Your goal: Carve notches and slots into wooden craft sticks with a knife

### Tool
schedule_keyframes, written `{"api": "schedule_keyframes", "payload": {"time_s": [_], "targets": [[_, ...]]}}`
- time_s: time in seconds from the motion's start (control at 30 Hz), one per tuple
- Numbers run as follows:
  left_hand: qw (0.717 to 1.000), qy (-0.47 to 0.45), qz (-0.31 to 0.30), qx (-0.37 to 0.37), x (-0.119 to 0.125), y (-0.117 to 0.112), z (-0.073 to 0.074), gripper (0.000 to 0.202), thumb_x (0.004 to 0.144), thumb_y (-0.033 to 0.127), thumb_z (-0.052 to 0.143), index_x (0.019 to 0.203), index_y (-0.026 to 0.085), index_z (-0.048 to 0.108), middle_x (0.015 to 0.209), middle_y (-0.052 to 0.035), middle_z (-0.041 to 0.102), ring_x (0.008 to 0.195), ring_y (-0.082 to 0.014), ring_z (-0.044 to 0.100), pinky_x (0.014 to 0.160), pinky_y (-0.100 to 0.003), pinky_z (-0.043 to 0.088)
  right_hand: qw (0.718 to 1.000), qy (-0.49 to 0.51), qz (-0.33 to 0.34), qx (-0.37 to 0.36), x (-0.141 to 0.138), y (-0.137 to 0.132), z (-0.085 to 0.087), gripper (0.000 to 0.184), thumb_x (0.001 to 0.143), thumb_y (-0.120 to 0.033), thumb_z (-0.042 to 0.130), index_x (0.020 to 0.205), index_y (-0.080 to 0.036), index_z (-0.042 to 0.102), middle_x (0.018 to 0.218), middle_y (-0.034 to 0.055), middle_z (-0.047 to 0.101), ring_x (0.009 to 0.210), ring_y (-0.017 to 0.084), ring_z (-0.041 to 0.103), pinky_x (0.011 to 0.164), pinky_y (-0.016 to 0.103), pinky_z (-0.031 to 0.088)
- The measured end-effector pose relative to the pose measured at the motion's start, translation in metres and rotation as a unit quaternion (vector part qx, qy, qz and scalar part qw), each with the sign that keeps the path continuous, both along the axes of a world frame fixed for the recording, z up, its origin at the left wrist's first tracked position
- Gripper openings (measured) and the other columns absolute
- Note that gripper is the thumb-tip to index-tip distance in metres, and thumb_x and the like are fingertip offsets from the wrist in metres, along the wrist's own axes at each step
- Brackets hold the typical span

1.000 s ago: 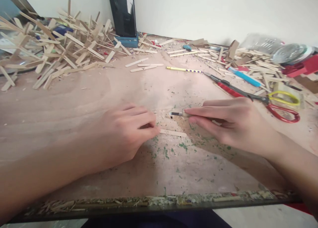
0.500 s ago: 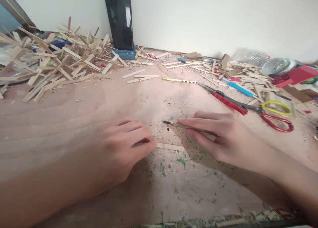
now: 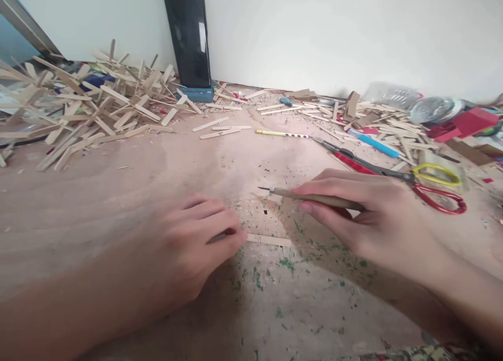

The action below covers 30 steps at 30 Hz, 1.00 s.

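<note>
My left hand (image 3: 200, 245) is closed, with thumb and fingers pressed on the left end of a flat wooden craft stick (image 3: 271, 240) lying on the wooden table (image 3: 157, 167). The hand hides that end of the stick. In my right hand (image 3: 353, 209) is a craft knife (image 3: 314, 197) with a slim tan handle, gripped like a pen. Its thin dark blade points left and stands above and beyond the stick, apart from it. Green shavings (image 3: 288, 264) and a small dark chip (image 3: 265, 212) lie around the stick.
A heap of craft sticks (image 3: 98, 99) fills the back left. Behind stands a phone (image 3: 187, 36) in a blue holder (image 3: 196, 93). A pencil (image 3: 281, 133), scissors (image 3: 438, 185), a blue-handled tool (image 3: 373, 142), more sticks and plastic bottles (image 3: 434, 109) lie to the right.
My right hand has drawn slightly right and shifted its hold, so more of the knife handle and blade shows. The left hand stays on the stick. The whole view has shifted slightly.
</note>
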State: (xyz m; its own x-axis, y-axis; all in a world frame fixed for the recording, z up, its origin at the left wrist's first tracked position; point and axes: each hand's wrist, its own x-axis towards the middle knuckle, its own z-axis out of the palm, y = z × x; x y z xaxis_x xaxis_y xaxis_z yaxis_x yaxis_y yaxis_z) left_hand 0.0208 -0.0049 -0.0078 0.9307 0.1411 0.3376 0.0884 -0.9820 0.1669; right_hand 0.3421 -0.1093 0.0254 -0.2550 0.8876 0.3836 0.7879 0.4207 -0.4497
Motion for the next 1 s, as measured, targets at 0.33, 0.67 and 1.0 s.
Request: {"api": "schedule_keyframes", "payload": {"time_s": [0.33, 0.67, 1.0], "targets": [[0.977, -0.015, -0.031, -0.212, 0.004, -0.016, 0.007, 0.033, 0.126, 0.016, 0.055, 0.113, 0.023, 0.085, 0.091, 0.0026, 0.079, 0.086, -0.0180, 0.071, 0.084, -0.037, 0.055, 0.999, 0.047, 0.016, -0.004, 0.002, 0.001, -0.001, 0.017, 0.118, -0.020, 0.084, 0.129, -0.016, 0.096, 0.114, 0.0083, 0.095, 0.094, 0.017, 0.088, 0.081, 0.026, 0.070], [0.999, -0.042, 0.017, -0.026, 0.007, -0.007, -0.010, 0.033, 0.133, 0.026, 0.046, 0.150, 0.024, 0.074, 0.147, -0.0090, 0.085, 0.135, -0.0289, 0.076, 0.115, -0.049, 0.056, 0.991, 0.125, 0.036, -0.044, 0.005, 0.000, 0.006, 0.029, 0.113, -0.023, 0.090, 0.085, -0.022, 0.085, 0.073, -0.0003, 0.078, 0.057, 0.012, 0.061, 0.051, 0.027, 0.045], [1.000, 0.007, 0.005, -0.003, 0.004, -0.008, -0.021, 0.037, 0.131, 0.036, 0.056, 0.164, 0.023, 0.069, 0.183, -0.0160, 0.069, 0.171, -0.0377, 0.063, 0.140, -0.059, 0.050, 0.979, 0.088, 0.172, -0.057, 0.009, -0.003, 0.014, 0.015, 0.117, -0.015, 0.085, 0.105, -0.021, 0.079, 0.081, -0.0007, 0.075, 0.066, 0.011, 0.065, 0.062, 0.025, 0.052]]}}
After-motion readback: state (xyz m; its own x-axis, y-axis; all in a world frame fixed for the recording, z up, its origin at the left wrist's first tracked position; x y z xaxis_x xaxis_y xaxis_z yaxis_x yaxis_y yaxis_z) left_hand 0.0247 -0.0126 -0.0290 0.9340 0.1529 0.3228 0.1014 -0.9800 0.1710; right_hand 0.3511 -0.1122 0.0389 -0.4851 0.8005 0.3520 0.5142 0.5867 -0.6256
